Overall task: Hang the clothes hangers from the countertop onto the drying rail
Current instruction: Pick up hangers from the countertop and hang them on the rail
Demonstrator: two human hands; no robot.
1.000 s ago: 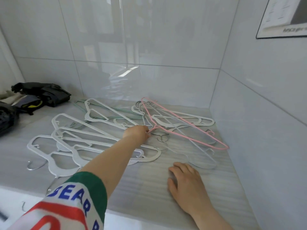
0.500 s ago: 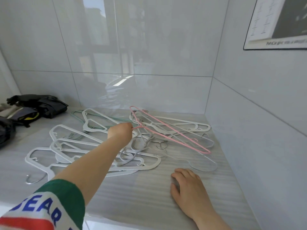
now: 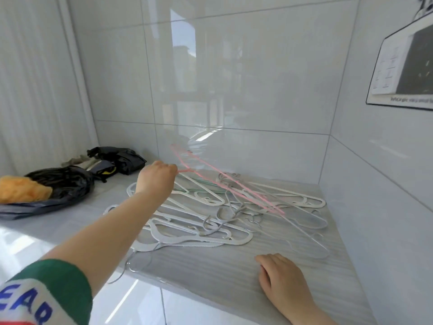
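A thin pink wire hanger (image 3: 236,186) is tilted up off the pile, its far end still low over the other hangers. My left hand (image 3: 156,178) is shut on its neck, raised above the grey countertop (image 3: 210,266). Several white and grey plastic hangers (image 3: 199,233) lie tangled on the countertop below it. My right hand (image 3: 282,276) rests flat on the countertop near the front edge, fingers apart and holding nothing. No drying rail shows in the head view.
Black bags (image 3: 117,159) and an orange cloth (image 3: 22,190) sit at the left end of the countertop. Glossy tiled walls close the back and the right side. A framed sheet (image 3: 403,71) hangs on the right wall.
My left hand has lifted the pink hanger up and to the left, off the pile. My right hand has stayed flat on the countertop. The camera has tilted upward.
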